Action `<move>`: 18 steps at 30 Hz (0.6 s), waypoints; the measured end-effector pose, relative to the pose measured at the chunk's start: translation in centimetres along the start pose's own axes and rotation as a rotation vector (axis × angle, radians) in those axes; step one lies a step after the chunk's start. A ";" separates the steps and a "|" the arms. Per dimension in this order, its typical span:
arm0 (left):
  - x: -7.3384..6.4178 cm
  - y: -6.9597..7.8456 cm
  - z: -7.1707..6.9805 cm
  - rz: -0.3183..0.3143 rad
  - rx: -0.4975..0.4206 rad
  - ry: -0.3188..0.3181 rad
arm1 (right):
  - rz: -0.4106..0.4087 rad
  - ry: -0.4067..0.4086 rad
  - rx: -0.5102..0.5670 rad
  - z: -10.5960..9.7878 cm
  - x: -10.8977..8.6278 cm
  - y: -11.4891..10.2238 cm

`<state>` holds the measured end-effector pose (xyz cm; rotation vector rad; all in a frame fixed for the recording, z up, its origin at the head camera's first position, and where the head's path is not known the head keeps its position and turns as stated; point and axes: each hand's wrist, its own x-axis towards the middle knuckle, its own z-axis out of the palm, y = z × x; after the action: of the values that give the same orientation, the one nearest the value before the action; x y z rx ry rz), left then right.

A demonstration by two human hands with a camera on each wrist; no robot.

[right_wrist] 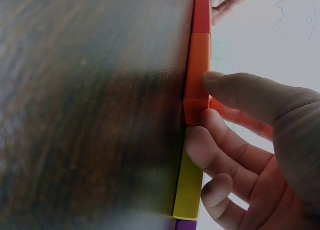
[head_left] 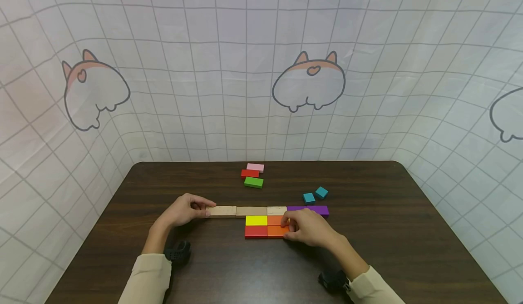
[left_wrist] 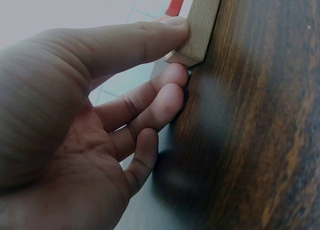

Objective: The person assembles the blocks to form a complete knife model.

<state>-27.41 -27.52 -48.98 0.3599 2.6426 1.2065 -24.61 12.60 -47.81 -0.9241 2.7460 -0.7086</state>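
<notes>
Flat block layout largely laid, both hands at its ends

From where I stand, the work looks well advanced. On the dark table (head_left: 229, 276), a back row runs from the left wooden block (head_left: 222, 211) through the middle wooden block (head_left: 251, 211) and the pale block (head_left: 276, 211) to the purple block (head_left: 318, 210). In front of it, the yellow block (head_left: 256, 221) and the upper orange block (head_left: 274, 220) lie side by side, with the near red block (head_left: 256, 231) and the lower orange block (head_left: 275, 231) lined up before them. The right wrist view adds a second yellow block (right_wrist: 189, 180) beyond the orange end, which the hand hides from above.

Five pieces lie apart: the pink block (head_left: 255, 167), far red block (head_left: 249, 173) and green block (head_left: 254, 183) at the back, and the left teal block (head_left: 308, 198) and right teal block (head_left: 321, 192) behind the purple one. I'd judge these unplaced, though I can't tell whether they belong.

The left hand (head_left: 185, 211) lightly pinches the outer end of the left wooden block, thumb on its near side, other fingers loosely bent. The right hand (head_left: 309, 226) pinches the right end of the lower orange block between thumb and finger, a narrow grasp, the remaining fingers curling beside the second yellow block.
</notes>
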 end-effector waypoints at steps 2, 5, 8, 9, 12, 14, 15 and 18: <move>0.0 0.0 0.0 0.001 0.002 0.000 | 0.000 -0.001 0.001 0.0 0.0 0.0; 0.0 0.0 0.0 -0.001 0.004 0.001 | -0.002 -0.009 0.012 -0.2 -0.1 0.0; 0.0 0.0 0.0 -0.003 0.006 0.002 | -0.010 -0.023 0.045 -0.5 0.0 0.3; 0.0 0.1 0.0 -0.004 0.007 0.002 | -0.011 -0.028 0.062 -0.6 0.1 0.5; -0.1 0.1 0.0 -0.005 0.010 0.005 | -0.029 -0.053 0.122 -1.5 0.4 1.0; -0.1 0.1 0.0 -0.007 0.010 0.006 | -0.045 -0.080 0.167 -2.3 0.9 1.4; -0.1 0.1 0.1 -0.007 0.009 0.007 | -0.046 -0.096 0.192 -2.7 1.1 1.6; 0.0 0.1 0.1 -0.007 0.007 0.008 | -0.058 -0.140 0.265 -4.0 2.2 2.2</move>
<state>-27.35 -27.40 -48.93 0.3476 2.6533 1.1998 -28.68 14.35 -45.36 -0.9562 2.4388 -0.9514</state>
